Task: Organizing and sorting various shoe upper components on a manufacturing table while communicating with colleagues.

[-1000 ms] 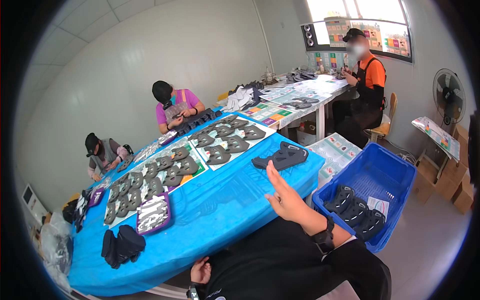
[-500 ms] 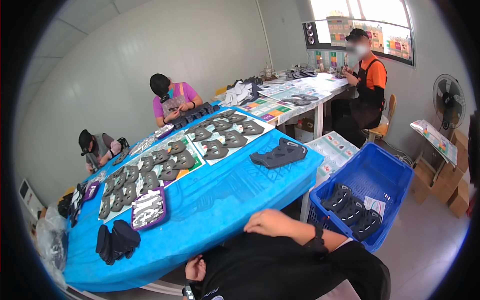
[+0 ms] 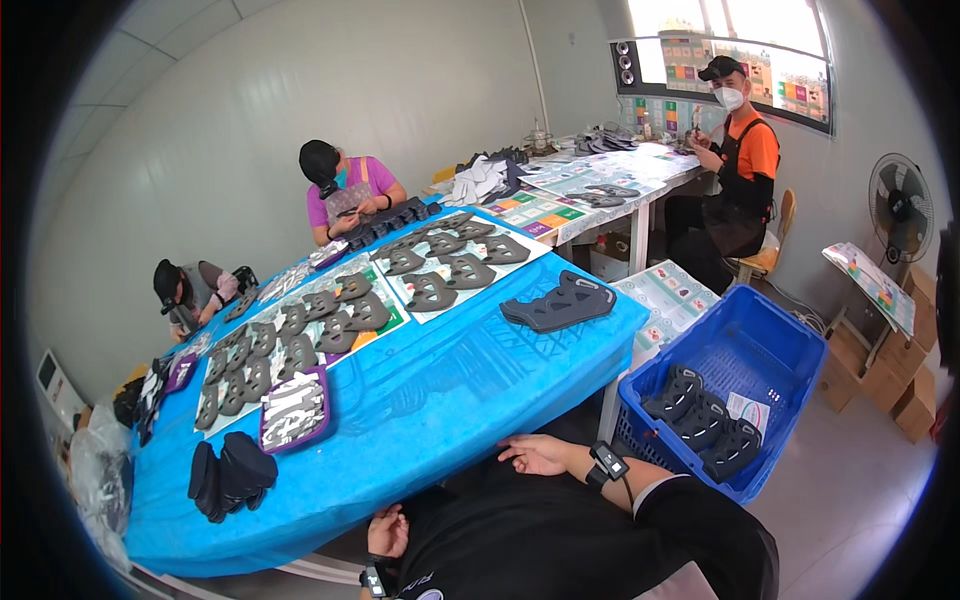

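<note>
Stack of dark grey, notched, foam-like pieces (image 3: pixel 558 303) lies near the blue-sheeted tabletop's right corner (image 3: pixel 628 308), well beyond our loosely open right hand (image 3: pixel 534 455) and half-curled left hand (image 3: pixel 388 532).

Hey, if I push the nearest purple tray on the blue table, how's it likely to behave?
The purple tray probably won't tip easily, since it looks wide and shallow. Its white pieces look loosely heaped, so a quick shove might shift or spill some. The blue cover looks creased, so it may bunch up underneath.
</note>
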Available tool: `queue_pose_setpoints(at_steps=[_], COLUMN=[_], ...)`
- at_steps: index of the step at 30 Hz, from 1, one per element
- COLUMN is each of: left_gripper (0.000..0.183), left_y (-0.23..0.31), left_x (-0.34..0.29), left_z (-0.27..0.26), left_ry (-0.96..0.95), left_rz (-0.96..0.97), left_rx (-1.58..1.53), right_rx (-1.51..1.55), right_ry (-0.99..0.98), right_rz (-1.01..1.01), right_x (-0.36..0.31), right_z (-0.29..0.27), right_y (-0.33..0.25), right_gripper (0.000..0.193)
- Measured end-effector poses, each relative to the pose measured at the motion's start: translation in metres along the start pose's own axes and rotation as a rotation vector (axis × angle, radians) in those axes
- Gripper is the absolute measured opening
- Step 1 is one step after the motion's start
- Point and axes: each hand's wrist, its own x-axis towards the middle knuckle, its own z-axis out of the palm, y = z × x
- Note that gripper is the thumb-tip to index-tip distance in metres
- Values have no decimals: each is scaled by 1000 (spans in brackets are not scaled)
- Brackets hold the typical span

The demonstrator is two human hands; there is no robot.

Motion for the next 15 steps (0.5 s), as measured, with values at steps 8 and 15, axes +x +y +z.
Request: queue_pose_setpoints(at_steps=[8, 15], left_gripper=[27, 25], left_y=[0, -1], left_x=[-3, -3], left_z=[-1, -2], left_ry=[-7, 5], left_rz=[0, 8], left_rx=[28, 20], right_rx=[-34, -28], right_ry=[-10, -12], right_rz=[-16, -17], right_x=[-3, -3], right_z=[3, 1], right_y=[4, 4], right_gripper=[24, 24])
